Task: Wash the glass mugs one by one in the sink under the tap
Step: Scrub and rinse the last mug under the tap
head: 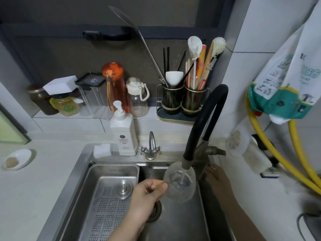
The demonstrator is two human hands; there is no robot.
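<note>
I see soap dish (17, 160) at 9 o'clock on counter, brownish lump in it. Jars (52, 100) on back ledge, dark and yellow contents. Steel strainer tray (111, 173) sits in left of sink (182, 223), holding round steel plug. Left hand (147, 193), fingers curled, pinches amber handle of glass mug (179, 181); mug over sink centre, mouth tilted up under black tap (205, 122), water running in. Utensil caddy (182, 101) at 12 o'clock holds chopsticks, brushes, ladle. Right hand (215, 174) at tap base, 3 o'clock of mug; grip unclear, cannot tell.
</note>
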